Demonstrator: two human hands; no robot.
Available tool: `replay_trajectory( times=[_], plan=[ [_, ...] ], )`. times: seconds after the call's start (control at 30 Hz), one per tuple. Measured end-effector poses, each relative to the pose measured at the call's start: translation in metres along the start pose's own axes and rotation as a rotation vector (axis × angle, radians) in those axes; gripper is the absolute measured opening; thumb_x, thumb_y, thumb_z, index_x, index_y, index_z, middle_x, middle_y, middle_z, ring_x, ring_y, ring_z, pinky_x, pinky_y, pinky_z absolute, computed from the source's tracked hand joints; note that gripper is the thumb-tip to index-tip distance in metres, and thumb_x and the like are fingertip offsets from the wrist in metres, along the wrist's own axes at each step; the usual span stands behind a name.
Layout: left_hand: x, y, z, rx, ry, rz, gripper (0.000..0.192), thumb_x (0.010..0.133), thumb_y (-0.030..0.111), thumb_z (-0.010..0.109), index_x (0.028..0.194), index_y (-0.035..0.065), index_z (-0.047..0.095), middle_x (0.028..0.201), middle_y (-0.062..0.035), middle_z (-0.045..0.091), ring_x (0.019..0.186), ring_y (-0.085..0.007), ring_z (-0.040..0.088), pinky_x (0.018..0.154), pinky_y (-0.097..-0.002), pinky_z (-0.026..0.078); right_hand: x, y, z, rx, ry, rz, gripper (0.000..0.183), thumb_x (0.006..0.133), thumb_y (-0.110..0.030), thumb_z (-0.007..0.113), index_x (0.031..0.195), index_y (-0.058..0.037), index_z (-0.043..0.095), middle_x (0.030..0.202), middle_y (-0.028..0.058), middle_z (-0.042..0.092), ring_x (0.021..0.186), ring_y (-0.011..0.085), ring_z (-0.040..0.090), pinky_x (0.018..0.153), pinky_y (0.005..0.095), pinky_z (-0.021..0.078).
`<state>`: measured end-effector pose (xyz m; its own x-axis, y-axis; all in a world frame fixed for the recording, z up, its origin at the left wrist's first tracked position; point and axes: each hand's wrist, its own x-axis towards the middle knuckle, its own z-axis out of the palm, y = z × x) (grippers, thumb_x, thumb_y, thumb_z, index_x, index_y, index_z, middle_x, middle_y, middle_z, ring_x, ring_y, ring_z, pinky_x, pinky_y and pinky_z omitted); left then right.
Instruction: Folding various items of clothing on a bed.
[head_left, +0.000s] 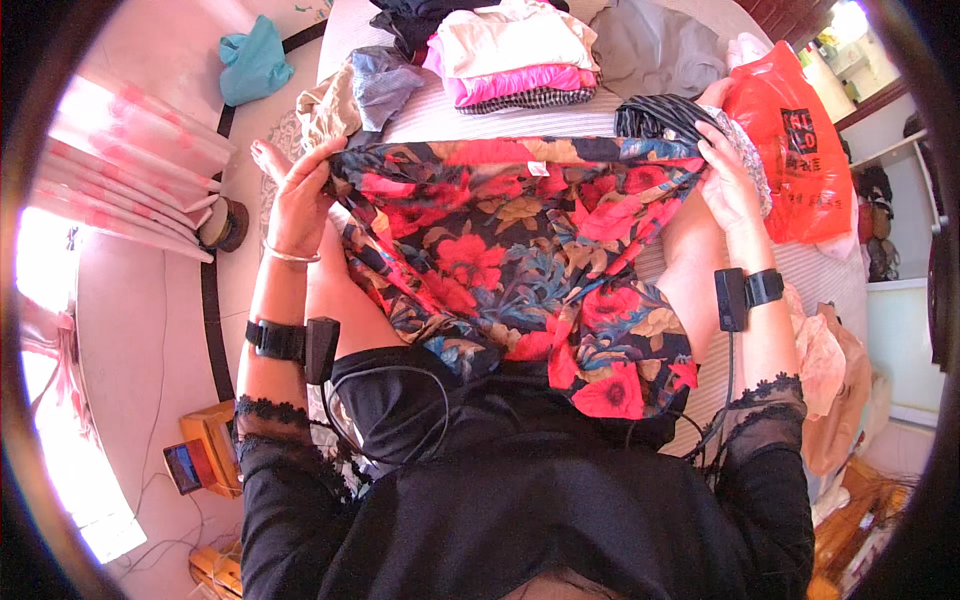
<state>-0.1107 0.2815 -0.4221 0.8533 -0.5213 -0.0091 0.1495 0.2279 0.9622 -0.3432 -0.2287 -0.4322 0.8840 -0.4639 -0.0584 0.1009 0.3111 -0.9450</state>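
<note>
A dark garment with red, blue and tan flowers (517, 255) is stretched by its waistband-like top edge across my lap. My left hand (304, 199) grips the left end of that edge, and my right hand (726, 176) grips the right end. A small white tag shows at the middle of the edge. The lower part of the cloth lies in loose folds over my thighs and black clothing. Beyond the garment stands a stack of folded clothes (517, 67) in white, pink and black-and-white check. Just past my right hand lies a black striped cloth (660, 116).
The striped bed sheet (427, 120) spreads beneath everything. Beige cloth (330, 105) and blue-grey cloth (382, 82) lie back left, grey cloth (652, 49) back right. A red plastic bag (795, 150) sits at right. A teal bag (255, 64) rests off the bed at left.
</note>
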Motion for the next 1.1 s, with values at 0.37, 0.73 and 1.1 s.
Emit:
replay_trajectory(
  times=[0.37, 0.73, 1.1],
  plan=[
    [-0.088, 0.087, 0.057, 0.99, 0.047, 0.341, 0.035, 0.083, -0.005, 0.057, 0.117, -0.0001, 0.065, 0.096, -0.0027, 0.06, 0.084, -0.0095, 0.053, 0.075, -0.0206, 0.043, -0.085, -0.065, 0.039, -0.681, -0.202, -0.15, 0.027, 0.089, -0.002, 0.058, 0.116, -0.0002, 0.064, 0.112, 0.007, 0.066, 0.102, 0.0148, 0.061, 0.087, 0.0279, 0.0481],
    [-0.121, 0.143, 0.046, 0.442, 0.125, 0.413, 0.018, 0.086, -0.001, 0.059, 0.103, -0.0021, 0.064, 0.104, -0.0108, 0.059, 0.096, -0.0202, 0.06, 0.085, -0.0304, 0.05, -0.12, -0.139, 0.038, -0.792, -0.304, -0.241, 0.012, 0.081, -0.01, 0.069, 0.087, -0.0007, 0.065, 0.088, 0.0034, 0.065, 0.083, 0.0126, 0.061, 0.077, 0.0267, 0.0482],
    [0.124, -0.094, -0.004, 0.56, 0.219, -0.075, 0.042, 0.082, -0.001, 0.061, 0.124, 0.0065, 0.063, 0.081, 0.0004, 0.054, 0.075, -0.01, 0.056, 0.061, -0.0216, 0.046, 0.13, 0.096, -0.028, -0.586, 0.119, -0.113, 0.019, 0.082, -0.005, 0.071, 0.1, -0.0004, 0.068, 0.094, 0.0071, 0.069, 0.088, 0.0135, 0.063, 0.081, 0.0271, 0.0496]
  ],
)
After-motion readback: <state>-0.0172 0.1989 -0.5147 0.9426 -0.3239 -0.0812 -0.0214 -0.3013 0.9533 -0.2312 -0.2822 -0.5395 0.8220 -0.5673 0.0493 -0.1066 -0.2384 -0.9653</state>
